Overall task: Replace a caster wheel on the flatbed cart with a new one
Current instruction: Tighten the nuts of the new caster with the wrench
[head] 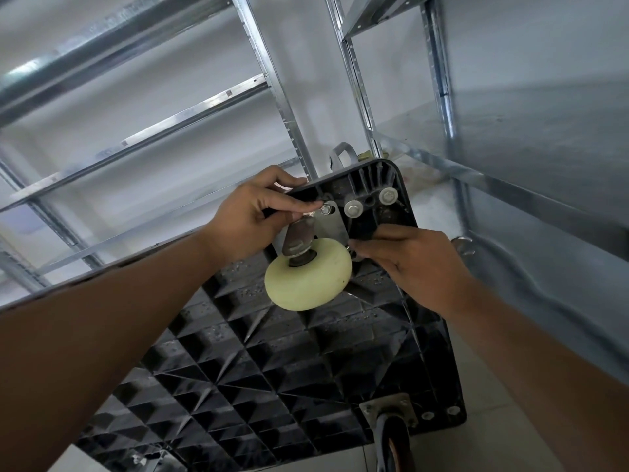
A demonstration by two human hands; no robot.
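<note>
- Fitting stage, judged from the layout: the flatbed cart (272,352) is turned with its ribbed black underside toward the person, and a cream caster wheel (308,279) sits at the far corner of that underside.
- Mounting plate (332,223) of the wheel lies flat against the cart; one nut (326,209) shows at the plate's far-left corner.
- Left hand (252,216): fingers curled, fingertips pinched at that nut, thumb over the cart's edge. Whether it is tightening or loosening cannot be told.
- Right hand (418,264): fingertips drawn narrow at the plate's near-right corner, seemingly on a small fastener; the part itself is hidden.
- Just right of the plate, two large washered bolts (354,208) sit in the cart, probably for the handle.
- Well nearer the person than the plate, a dark wheel (391,441) remains on its own plate.
- Judgement: wheel seated, fasteners partly in; remaining corners, final tightening and righting the cart are left.
- Metal shelving (170,124) stands beyond the cart.
</note>
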